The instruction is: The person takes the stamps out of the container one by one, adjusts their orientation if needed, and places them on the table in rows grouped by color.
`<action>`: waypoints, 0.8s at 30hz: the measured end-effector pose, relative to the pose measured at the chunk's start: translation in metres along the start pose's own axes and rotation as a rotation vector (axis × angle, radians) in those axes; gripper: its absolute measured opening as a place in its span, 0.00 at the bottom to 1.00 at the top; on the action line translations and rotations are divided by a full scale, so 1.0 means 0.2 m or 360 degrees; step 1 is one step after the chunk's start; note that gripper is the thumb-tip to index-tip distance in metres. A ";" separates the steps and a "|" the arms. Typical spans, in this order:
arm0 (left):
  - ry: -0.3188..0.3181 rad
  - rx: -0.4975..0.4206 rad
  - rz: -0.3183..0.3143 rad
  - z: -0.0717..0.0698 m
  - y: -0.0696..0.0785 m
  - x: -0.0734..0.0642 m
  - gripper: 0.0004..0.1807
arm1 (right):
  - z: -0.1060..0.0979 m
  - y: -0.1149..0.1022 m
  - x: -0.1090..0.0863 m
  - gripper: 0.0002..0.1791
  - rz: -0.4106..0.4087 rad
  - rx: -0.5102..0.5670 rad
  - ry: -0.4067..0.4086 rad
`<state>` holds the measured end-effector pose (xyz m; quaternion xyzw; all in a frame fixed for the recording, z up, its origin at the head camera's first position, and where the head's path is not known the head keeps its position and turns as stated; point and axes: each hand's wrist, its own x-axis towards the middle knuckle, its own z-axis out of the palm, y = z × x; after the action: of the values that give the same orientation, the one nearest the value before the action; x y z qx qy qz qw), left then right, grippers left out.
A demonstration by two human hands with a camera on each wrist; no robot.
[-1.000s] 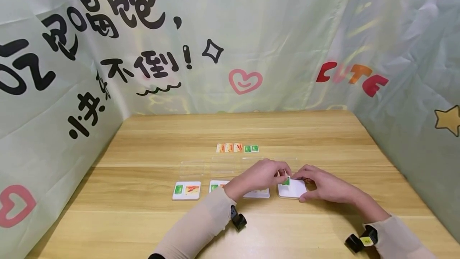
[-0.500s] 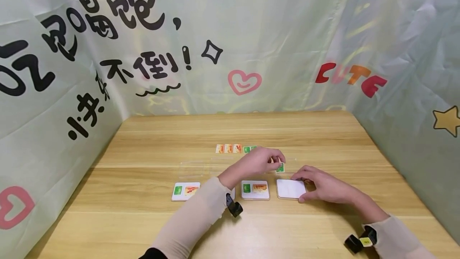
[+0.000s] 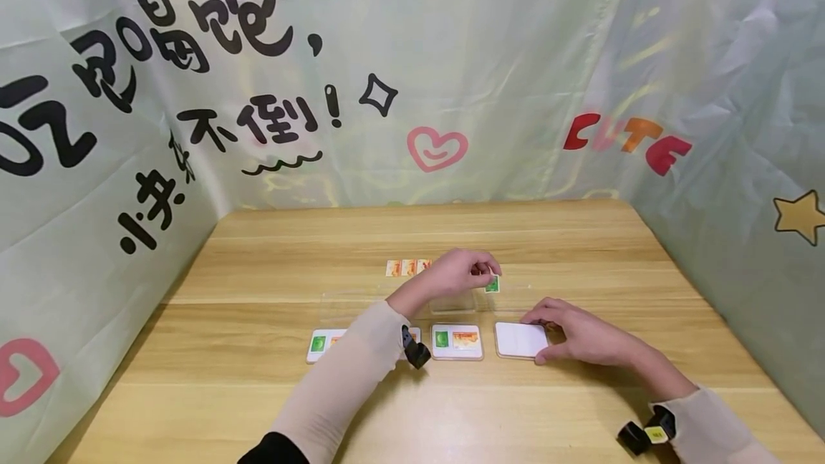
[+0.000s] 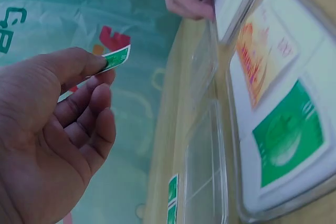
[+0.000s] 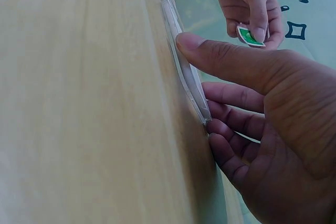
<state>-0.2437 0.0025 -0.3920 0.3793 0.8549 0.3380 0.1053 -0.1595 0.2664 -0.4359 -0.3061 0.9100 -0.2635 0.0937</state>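
Observation:
My left hand [image 3: 460, 269] pinches a small green stamp [image 3: 493, 284] between thumb and forefinger, above the table. In the left wrist view the stamp [image 4: 116, 59] sticks out past the fingertips, its white border showing. My right hand [image 3: 583, 335] holds a plain white flat case [image 3: 520, 340] by its right side, thumb at the near corner and fingers at the far one. The right wrist view shows this case [image 5: 185, 72] edge-on between thumb and fingers. Left of it lies a similar case [image 3: 457, 353] bearing a green stamp [image 3: 441, 339] and an orange stamp [image 3: 465, 339].
Two more stamped cases lie further left, partly behind my left arm [image 3: 361, 371]. Clear lids [image 3: 452, 302] lie behind the row of cases. Further back are several orange stamps [image 3: 409, 268]; green stamps [image 4: 173, 187] show in the left wrist view. Printed cloth [image 3: 515, 92] surrounds the table.
The left hand has lifted the green stamp off the white case and carried it back and to the left. The right hand has stayed at the case.

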 end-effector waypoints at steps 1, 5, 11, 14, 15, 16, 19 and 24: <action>0.0001 -0.0022 -0.0004 0.00 -0.01 0.00 0.09 | 0.00 0.00 0.00 0.30 0.0003 0.0000 -0.0002; -0.0001 -0.0109 -0.0019 -0.03 -0.04 0.03 0.10 | 0.00 0.00 0.00 0.30 0.0014 -0.0001 -0.0003; 0.0022 -0.0156 -0.0025 -0.05 -0.07 0.06 0.09 | 0.00 0.00 0.00 0.30 0.0030 -0.0004 -0.0009; 0.0039 -0.0157 -0.0042 -0.06 -0.09 0.08 0.09 | 0.00 -0.01 0.00 0.30 0.0034 -0.0003 -0.0010; 0.0042 -0.0159 -0.0047 -0.07 -0.09 0.09 0.08 | 0.00 -0.01 0.00 0.30 0.0036 -0.0002 -0.0011; 0.0044 -0.0169 -0.0056 -0.07 -0.10 0.09 0.09 | -0.01 -0.01 0.00 0.30 0.0036 -0.0001 -0.0010; 0.0045 -0.0195 -0.0078 -0.07 -0.12 0.11 0.10 | -0.01 -0.01 0.00 0.31 0.0033 -0.0001 -0.0009; 0.0046 -0.0174 -0.0113 -0.08 -0.15 0.13 0.10 | -0.01 -0.01 0.00 0.31 0.0022 -0.0008 -0.0003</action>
<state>-0.2851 -0.0003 -0.3980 0.3374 0.8496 0.3856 0.1255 -0.1584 0.2663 -0.4340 -0.3002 0.9127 -0.2603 0.0956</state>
